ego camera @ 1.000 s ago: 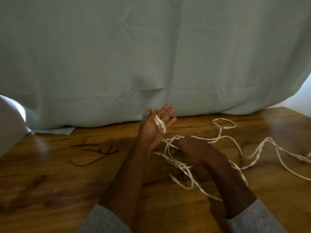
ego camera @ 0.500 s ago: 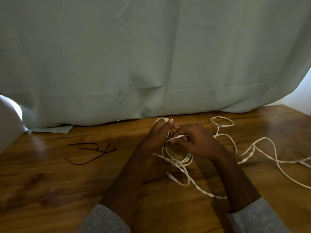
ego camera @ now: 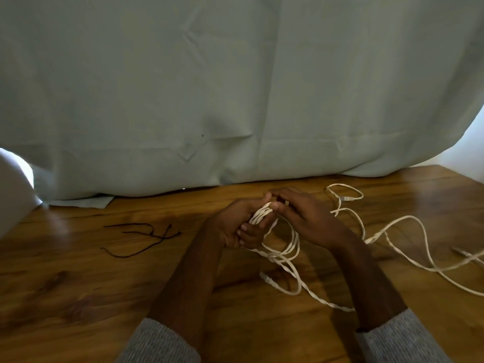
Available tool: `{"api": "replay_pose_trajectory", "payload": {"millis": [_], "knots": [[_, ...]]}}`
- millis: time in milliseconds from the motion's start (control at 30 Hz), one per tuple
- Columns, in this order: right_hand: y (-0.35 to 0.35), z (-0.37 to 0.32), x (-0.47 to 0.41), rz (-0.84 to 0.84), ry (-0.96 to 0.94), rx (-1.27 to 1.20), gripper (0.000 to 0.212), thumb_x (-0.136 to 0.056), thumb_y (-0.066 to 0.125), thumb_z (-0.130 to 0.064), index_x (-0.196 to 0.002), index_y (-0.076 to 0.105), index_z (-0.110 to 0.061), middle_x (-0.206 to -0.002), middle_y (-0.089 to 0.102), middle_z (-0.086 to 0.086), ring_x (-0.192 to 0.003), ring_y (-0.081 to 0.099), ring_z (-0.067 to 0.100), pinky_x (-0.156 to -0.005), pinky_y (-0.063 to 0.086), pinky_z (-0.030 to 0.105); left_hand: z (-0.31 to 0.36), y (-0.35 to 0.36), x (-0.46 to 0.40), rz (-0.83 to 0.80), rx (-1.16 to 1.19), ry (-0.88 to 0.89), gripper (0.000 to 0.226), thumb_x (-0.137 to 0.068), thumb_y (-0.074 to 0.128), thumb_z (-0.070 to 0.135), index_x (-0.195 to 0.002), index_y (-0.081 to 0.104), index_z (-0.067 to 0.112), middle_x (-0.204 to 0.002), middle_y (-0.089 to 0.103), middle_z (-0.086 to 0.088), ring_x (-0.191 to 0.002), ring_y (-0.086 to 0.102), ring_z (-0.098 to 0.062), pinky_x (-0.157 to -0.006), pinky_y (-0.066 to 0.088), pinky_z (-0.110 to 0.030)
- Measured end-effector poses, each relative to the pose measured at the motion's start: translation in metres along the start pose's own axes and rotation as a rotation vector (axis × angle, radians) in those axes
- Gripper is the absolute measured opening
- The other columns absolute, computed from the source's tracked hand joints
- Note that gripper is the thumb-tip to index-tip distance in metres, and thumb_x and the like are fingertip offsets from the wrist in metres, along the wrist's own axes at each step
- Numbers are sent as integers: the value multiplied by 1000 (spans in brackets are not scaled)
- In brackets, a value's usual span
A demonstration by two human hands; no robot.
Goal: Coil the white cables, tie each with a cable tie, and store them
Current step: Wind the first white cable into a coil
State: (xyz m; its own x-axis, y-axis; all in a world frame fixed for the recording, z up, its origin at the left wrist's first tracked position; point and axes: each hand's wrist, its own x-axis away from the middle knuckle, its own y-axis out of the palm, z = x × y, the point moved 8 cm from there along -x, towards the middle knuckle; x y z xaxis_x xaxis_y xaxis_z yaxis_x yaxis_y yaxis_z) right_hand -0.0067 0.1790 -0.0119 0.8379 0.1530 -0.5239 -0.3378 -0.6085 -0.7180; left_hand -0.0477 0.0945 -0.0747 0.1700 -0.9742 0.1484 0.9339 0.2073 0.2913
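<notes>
A: where's the white cable [ego camera: 293, 242] at?

B: middle of the wooden tabletop [ego camera: 78, 297]. Left hand [ego camera: 235, 226] is curled around a few loops of it, right hand [ego camera: 306, 218] pinches the same bunch at the top. The rest trails off right. Black ties [ego camera: 142, 238] lie to the left.

Pale green curtain [ego camera: 235, 87] fills the upper frame above a glossy wooden worktop [ego camera: 65, 297]; daylight shows at both edges.
</notes>
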Motion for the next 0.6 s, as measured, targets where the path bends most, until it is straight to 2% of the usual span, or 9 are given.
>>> {"api": "replay_pose_trajectory", "payload": {"millis": [67,133,233,333,367,433,500,567,600], "knots": [[5,-5,0,-56,39,-134,21,-106,46,-31,-106,67,-32,-94,67,-19,-88,63,1,-74,45,16,5,9,1,-111,57,35,58,-95,32,57,-66,58,14,-37,25,6,-29,16,-8,-39,20,-13],[5,-7,0,-41,62,-139,24,-105,44,-32,-91,64,-29,-77,64,-18,-72,60,1,-64,42,17,7,11,-1,-123,91,62,61,-96,30,58,-65,58,13,-37,22,4,-29,15,-9,-39,21,-12],[1,-3,-1,49,53,34,35,-106,41,-39,-81,57,-20,-65,55,-11,-62,55,5,-58,37,24,9,-1,-6,61,119,109,61,-96,35,60,-60,51,13,-36,25,6,-28,16,-6,-38,16,-15],[2,-1,-1,126,49,127,35,-106,39,-40,-79,52,-22,-65,52,-9,-60,52,6,-57,36,31,11,-17,-6,273,137,171,58,-92,43,58,-53,48,15,-36,24,6,-29,17,-6,-41,9,-21],[2,-2,-2,147,48,141,35,-106,39,-39,-79,53,-22,-65,52,-9,-60,51,6,-56,36,30,12,-17,-6,264,169,189,57,-92,43,57,-53,48,16,-36,25,7,-30,17,-5,-41,9,-21],[-1,-4,-3,195,43,143,35,-106,41,-39,-79,55,-20,-64,52,-9,-59,51,8,-56,33,25,14,-10,-6,146,245,209,55,-94,45,55,-58,50,14,-38,26,8,-32,14,-5,-39,12,-19],[-4,-5,-3,217,41,99,34,-104,44,-36,-79,57,-18,-61,50,-10,-60,53,9,-54,31,17,16,-5,-5,40,258,210,49,-91,56,52,-62,51,13,-40,27,8,-33,13,-6,-38,14,-18],[-7,-3,-3,206,29,21,32,-103,47,-33,-80,61,-15,-63,55,-10,-63,57,9,-55,34,15,16,-4,-2,3,233,217,44,-88,66,48,-63,52,14,-41,25,7,-33,13,-6,-37,16,-16],[-7,-1,-2,187,27,-24,31,-102,47,-30,-84,66,-13,-68,62,-8,-66,60,8,-57,39,17,16,-3,-2,-1,233,221,42,-88,66,46,-63,53,15,-42,23,7,-33,13,-6,-37,15,-16]]}}
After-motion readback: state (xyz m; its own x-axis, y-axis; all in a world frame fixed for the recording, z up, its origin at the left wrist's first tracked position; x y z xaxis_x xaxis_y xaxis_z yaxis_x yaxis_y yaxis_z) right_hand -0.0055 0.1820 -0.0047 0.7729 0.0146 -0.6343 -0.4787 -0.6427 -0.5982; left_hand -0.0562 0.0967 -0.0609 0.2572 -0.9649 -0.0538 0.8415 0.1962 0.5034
